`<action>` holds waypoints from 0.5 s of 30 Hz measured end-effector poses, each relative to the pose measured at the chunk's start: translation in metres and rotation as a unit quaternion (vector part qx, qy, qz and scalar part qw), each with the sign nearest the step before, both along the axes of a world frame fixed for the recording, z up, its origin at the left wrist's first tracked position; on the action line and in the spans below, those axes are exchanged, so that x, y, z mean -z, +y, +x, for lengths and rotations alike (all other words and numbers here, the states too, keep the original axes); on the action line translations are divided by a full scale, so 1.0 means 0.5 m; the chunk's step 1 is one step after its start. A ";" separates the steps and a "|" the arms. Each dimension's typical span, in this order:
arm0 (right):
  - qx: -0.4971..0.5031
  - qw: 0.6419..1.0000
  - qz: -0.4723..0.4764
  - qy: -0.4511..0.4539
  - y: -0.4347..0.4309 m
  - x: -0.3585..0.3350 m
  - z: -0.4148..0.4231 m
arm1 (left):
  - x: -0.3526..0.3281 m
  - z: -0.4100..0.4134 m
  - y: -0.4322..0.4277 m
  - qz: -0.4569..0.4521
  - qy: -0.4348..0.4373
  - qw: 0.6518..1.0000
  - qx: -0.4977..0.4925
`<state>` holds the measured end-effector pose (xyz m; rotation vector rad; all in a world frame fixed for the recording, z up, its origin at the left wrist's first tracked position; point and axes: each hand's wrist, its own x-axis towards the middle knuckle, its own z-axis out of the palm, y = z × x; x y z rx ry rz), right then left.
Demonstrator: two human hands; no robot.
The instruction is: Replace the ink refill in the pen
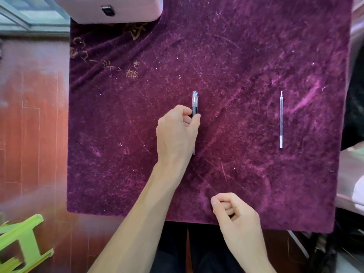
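Pen (pixel 195 104) lies lengthwise on the desk (pixel 246 56), roughly mid-cloth, clear cap end pointing away from the person, dark barrel mostly hidden under the left hand. Nearest the camera: right hand (pixel 235 210) at the near edge of the desk, fingers curled loosely into a fist, thumb tucked against them, nothing visible inside, resting on or just over the cloth, can't tell which. Dark clothing shows below the desk edge between the two forearms. Green plastic stool (pixel 21 239) at lower left on the reddish wood floor (pixel 33 119), blurred. Further out: left hand (pixel 178 131) reaches in from the lower left, bare forearm crossing the near desk edge, thumb and fingers pinched on the pen barrel just below the cap; the pen's rear end peeks out by the heel of the hand. Whether the pen is lifted or flat on the cloth can't be told. Off to the right, well apart from the pen and both hands, a thin clear ink refill (pixel 281 120) lies on the cloth parallel to the pen, tip pointing away, untouched. Desk is covered in a worn purple velvet cloth with pale scuffs and small white specks; gold embroidery (pixel 110 58) sits in the wrinkled far left part. Far left corner: a pale box (pixel 110 8) with a dark latch on its front, overlapping the cloth edge.
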<state>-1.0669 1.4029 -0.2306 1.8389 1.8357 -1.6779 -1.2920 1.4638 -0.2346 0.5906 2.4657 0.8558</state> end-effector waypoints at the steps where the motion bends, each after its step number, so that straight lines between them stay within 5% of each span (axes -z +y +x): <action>1: -0.003 1.000 0.000 0.000 -0.003 0.000 0.002 | 0.003 0.000 0.002 -0.002 0.001 1.000 -0.003; 15: 0.000 1.000 -0.015 0.020 -0.007 -0.003 0.007 | -0.035 0.005 -0.017 -0.024 0.004 1.000 0.007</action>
